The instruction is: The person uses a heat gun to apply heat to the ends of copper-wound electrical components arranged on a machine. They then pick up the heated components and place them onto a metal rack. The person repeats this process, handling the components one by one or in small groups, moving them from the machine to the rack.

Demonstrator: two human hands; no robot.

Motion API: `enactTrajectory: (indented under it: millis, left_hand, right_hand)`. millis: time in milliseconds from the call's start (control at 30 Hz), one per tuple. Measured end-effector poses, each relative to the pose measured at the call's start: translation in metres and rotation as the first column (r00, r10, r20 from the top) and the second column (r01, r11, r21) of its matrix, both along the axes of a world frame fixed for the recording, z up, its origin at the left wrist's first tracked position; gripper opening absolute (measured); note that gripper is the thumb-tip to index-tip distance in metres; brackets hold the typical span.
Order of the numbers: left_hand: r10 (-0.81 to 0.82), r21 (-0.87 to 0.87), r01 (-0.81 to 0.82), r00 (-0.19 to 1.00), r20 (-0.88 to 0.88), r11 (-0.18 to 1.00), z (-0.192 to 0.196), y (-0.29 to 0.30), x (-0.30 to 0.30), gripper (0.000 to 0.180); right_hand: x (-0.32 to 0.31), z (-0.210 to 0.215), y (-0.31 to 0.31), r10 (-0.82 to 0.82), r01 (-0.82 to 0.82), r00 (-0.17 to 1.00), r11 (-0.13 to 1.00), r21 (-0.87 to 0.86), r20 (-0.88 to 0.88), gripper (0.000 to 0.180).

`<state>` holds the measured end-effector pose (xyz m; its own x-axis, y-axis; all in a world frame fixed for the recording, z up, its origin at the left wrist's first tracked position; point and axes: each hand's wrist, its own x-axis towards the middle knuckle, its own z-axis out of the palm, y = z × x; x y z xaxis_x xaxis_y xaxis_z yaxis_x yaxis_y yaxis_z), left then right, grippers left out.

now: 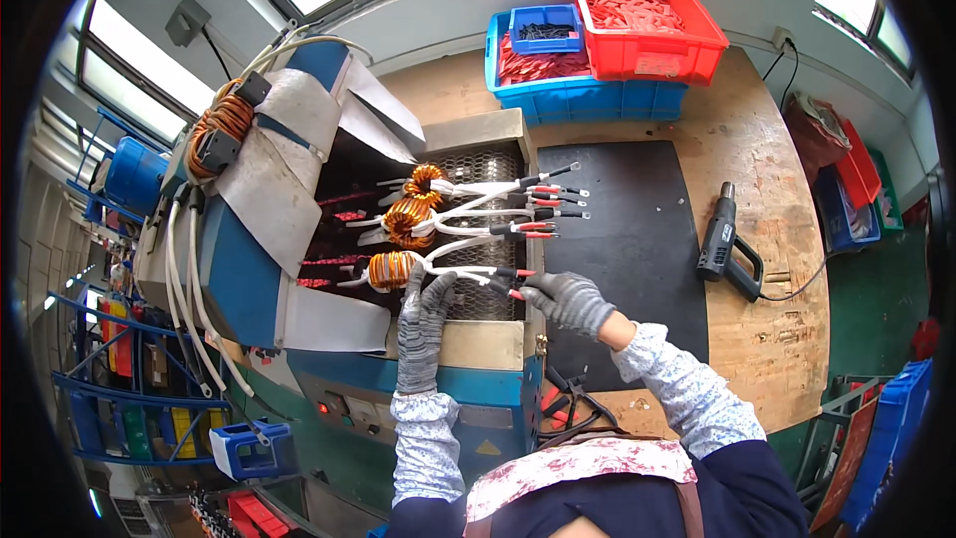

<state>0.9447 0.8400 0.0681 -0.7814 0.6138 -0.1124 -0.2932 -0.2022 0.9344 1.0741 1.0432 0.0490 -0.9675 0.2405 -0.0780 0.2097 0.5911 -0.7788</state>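
Note:
My gloved left hand (423,314) grips the nearest copper-wound toroidal coil (390,270) where its white leads come out. My gloved right hand (570,301) pinches the ends of these white leads (468,272), which carry red and black sleeves (515,293). Behind it, a second coil (409,223) and a third coil (425,182) lie on the metal mesh conveyor (486,307) at the mouth of the blue heating machine (234,269). Their leads point right, with sleeved ends and metal lugs reaching over the black mat (622,239). The fingertips of my right hand are partly hidden.
A black heat gun (719,239) lies on the wooden table (782,319) at right. Beyond the mat stand a red bin (657,65) and a blue bin (588,100) of red sleeves, with a small blue tray (546,30) of black pieces. Pliers-like tools (573,401) lie near my body.

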Motion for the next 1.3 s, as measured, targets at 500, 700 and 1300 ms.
enactTrajectory:
  millis: [500,700,1300]
  left_hand:
    - [0.146,-0.180,-0.188,0.964,-0.222,0.965,0.008,-0.118,0.050,0.030]
    - [0.419,-0.464,-0.520,0.854,-0.309,0.718,-0.006,-0.238,0.079,0.030]
    - [0.260,-0.682,-0.632,0.774,-0.577,0.368,-0.106,-0.288,0.078,0.064]
  right_hand:
    - [0.159,-0.074,0.015,-0.470,0.470,0.882,0.882,-0.003,0.029,0.021]
    - [0.214,-0.131,0.150,-0.667,0.637,0.703,0.436,0.636,-0.246,0.044]
    - [0.223,-0.122,0.170,-0.871,0.572,0.448,0.451,0.685,0.201,0.043]
